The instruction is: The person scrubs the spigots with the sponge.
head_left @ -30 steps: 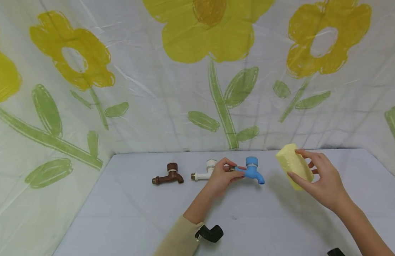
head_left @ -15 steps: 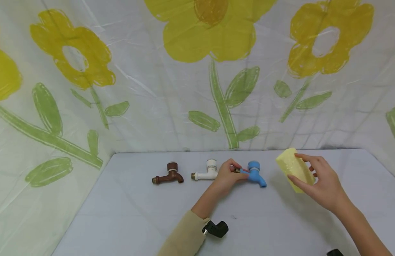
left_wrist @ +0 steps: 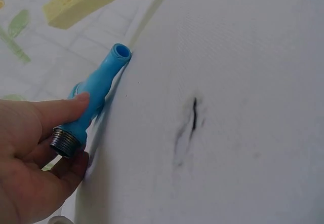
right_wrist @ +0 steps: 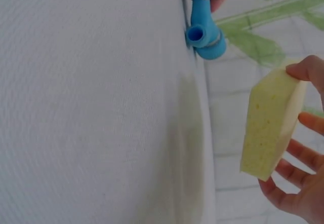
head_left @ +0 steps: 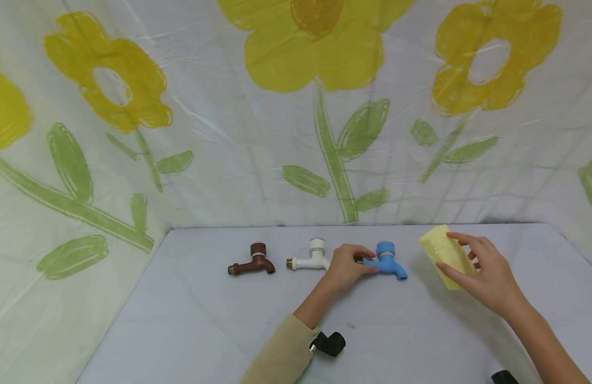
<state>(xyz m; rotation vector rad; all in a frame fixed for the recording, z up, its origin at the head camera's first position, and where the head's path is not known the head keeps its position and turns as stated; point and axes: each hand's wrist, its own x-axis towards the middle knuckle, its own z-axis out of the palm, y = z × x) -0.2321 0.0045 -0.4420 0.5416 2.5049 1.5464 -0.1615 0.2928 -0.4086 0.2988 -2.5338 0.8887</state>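
Note:
My left hand [head_left: 346, 266] pinches a blue faucet [head_left: 388, 261] near its threaded inlet, thumb on one side and fingers on the other. In the left wrist view the blue faucet [left_wrist: 96, 89] shows its round spout mouth and dark metal thread [left_wrist: 64, 143]. Its spout points to the right in the head view, close over the table. To the right, my right hand [head_left: 488, 274] holds a pale yellow sponge [head_left: 447, 256] above the table, gripped between thumb and fingers. The right wrist view shows the sponge [right_wrist: 271, 122] tilted, its pitted broad face towards the camera.
A white faucet [head_left: 305, 261] lies just left of my left hand, partly covered by it. Farther left is a brown faucet [head_left: 253, 261]. The pale table [head_left: 190, 330] ends at the back against a hanging sheet [head_left: 219, 176] printed with yellow flowers.
My left hand has moved the blue faucet to the right and slightly down, uncovering more of the white faucet. The right hand with the sponge has shifted slightly right and down.

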